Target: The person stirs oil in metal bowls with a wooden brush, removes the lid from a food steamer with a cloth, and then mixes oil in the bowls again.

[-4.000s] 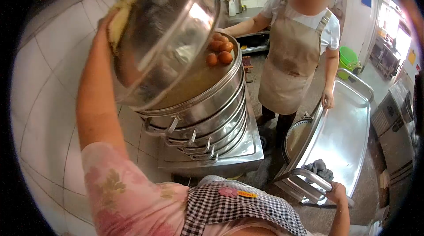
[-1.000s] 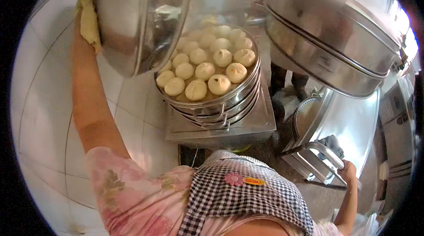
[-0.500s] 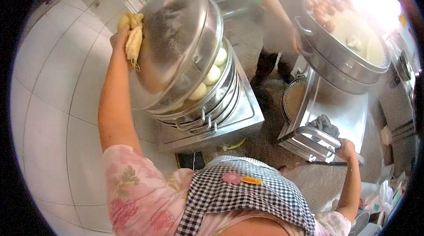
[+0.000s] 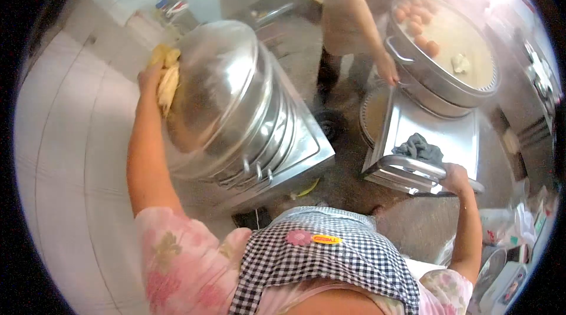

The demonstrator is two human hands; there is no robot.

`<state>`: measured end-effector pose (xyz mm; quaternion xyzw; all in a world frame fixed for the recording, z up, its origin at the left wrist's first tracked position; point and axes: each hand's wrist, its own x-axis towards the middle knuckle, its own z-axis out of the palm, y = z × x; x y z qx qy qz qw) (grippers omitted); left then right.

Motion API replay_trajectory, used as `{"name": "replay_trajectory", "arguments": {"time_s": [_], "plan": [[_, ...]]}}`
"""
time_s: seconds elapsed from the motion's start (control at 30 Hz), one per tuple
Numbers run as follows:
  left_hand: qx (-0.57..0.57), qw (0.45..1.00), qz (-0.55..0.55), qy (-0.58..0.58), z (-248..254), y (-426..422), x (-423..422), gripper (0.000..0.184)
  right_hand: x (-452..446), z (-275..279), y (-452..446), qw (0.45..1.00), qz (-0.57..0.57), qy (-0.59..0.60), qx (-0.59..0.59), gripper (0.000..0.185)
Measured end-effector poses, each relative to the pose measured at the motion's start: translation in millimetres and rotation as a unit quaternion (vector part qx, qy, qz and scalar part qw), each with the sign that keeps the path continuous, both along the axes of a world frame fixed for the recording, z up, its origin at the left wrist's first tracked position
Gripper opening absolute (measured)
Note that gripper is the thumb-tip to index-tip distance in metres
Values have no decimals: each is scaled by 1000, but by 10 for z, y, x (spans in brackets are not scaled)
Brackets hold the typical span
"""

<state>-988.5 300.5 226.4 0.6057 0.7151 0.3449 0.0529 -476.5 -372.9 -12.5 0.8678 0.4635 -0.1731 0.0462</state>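
My left hand [image 4: 148,81] is closed on a yellow cloth [image 4: 168,86] at the top of a domed metal lid [image 4: 215,73]. The lid rests over a tall stack of metal steamer trays [image 4: 268,132], hiding what the top tray holds. Whether a lid knob is under the cloth I cannot tell. On the other side, my right hand [image 4: 456,178] is wrapped round the metal push handle [image 4: 407,166] of a cart [image 4: 457,135]. A crumpled dark grey cloth [image 4: 420,149] lies on the cart beside that handle.
A large two-handled steamer tray [image 4: 407,73], with several brown egg-like pieces [image 4: 420,41] and a pale lump [image 4: 460,63], sits on the cart's far end. Another person's hand [image 4: 387,70] hangs beside it. A round tray [image 4: 368,117] stands lower down. White tiles [image 4: 59,138] line the left.
The lid has come down onto the steamer stack, covering the white buns that showed before. My right hand stays on the cart handle. The view has shifted a little.
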Motion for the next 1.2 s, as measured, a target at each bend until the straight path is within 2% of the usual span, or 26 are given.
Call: {"name": "replay_trajectory", "arguments": {"time_s": [0.03,0.07,0.1,0.17,0.23,0.33,0.43,0.53,0.63,0.73,0.8,0.83,0.9,0.93,0.97,1.03,1.07,1.1,1.13,1.17,1.2], "plan": [[3,1000,2,14,-88,111,-48,64,-13,49,1,1000,7,6,12,33],[1,1000,-3,21,-133,133,-140,63,29,-34,14,999,-18,-4,-44,33],[-4,1000,-7,27,-184,133,-271,63,-5,66,19,1000,-18,21,4,32],[-15,999,-14,34,-256,164,-403,62,52,51,34,998,-10,21,-56,35],[-25,999,-25,39,-298,297,-438,61,25,6,-6,1000,-3,8,-11,31],[-33,998,-33,52,-341,362,-426,59,31,56,3,998,-15,49,-30,33],[-40,996,-35,71,-333,387,-439,58,4,103,17,998,-14,39,-50,38],[-44,994,-35,92,-373,410,-492,57,26,-11,-35,999,11,47,15,34],[-40,989,-20,138,-351,412,-514,56,-20,75,-14,999,-1,50,-19,39],[8,965,39,259,-291,284,-390,55,-10,38,-27,999,13,44,-8,42],[111,940,48,319,-237,106,-126,55,-40,143,31,998,-1,60,-30,39],[174,932,17,319,-268,10,55,55,-32,102,27,998,-1,57,-20,38],[253,926,-121,252,-402,-517,703,55,-7,-21,-1,999,12,49,15,38],[253,925,-200,200,-466,-986,1132,53,21,-138,-20,998,20,41,42,38],[246,904,-303,173,-466,-1724,1610,51,35,-207,24,999,13,36,6,41],[247,837,-476,106,-664,-2946,2297,49,-5,-256,3,998,7,20,63,47],[282,788,-525,155,-804,-3295,2481,51,-25,-293,-38,990,19,16,142,50],[270,741,-595,153,-946,-3612,2644,54,-49,-309,-100,975,31,14,219,53],[269,721,-611,187,-1096,-3947,2777,55,-118,-228,-170,964,33,30,260,57],[282,697,-640,157,-1252,-4205,2891,53,-164,-197,-269,939,51,4,341,57],[234,699,-658,151,-1477,-4384,2952,54,-223,-243,-367,905,68,-20,419,58]]}}
